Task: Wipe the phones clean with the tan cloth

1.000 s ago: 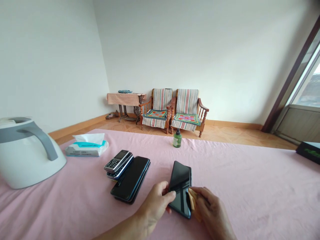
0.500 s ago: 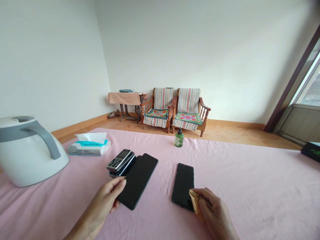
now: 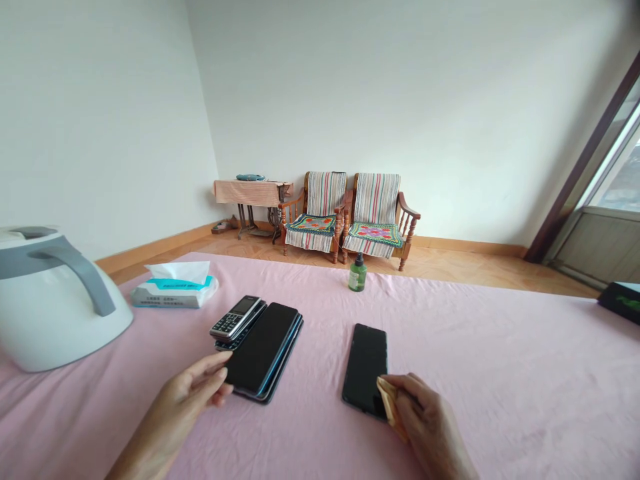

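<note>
My left hand (image 3: pixel 193 390) is at the left edge of a black smartphone (image 3: pixel 263 350), its fingers apart and the tips at the phone's side. That phone lies flat on another dark smartphone whose edges show beneath it. Just behind is a small stack of keypad phones (image 3: pixel 237 317), partly covered by the smartphones. My right hand (image 3: pixel 425 420) pinches a folded yellowish cloth (image 3: pixel 391 403) against the lower right corner of a separate black smartphone (image 3: pixel 366 367), which lies face up on the pink cloth.
A white and grey jug (image 3: pixel 60 307) stands at the far left, with a tissue pack (image 3: pixel 175 293) beside it. A green pump bottle (image 3: pixel 357 275) is near the far edge of the pink tablecloth (image 3: pixel 475 353). At the right edge lies a black box (image 3: pixel 620 303). Two wooden chairs (image 3: pixel 375 200) stand beyond.
The smartphone from my left hand now rests on the other one, and my left hand has eased back left. My right hand with the cloth has barely moved.
</note>
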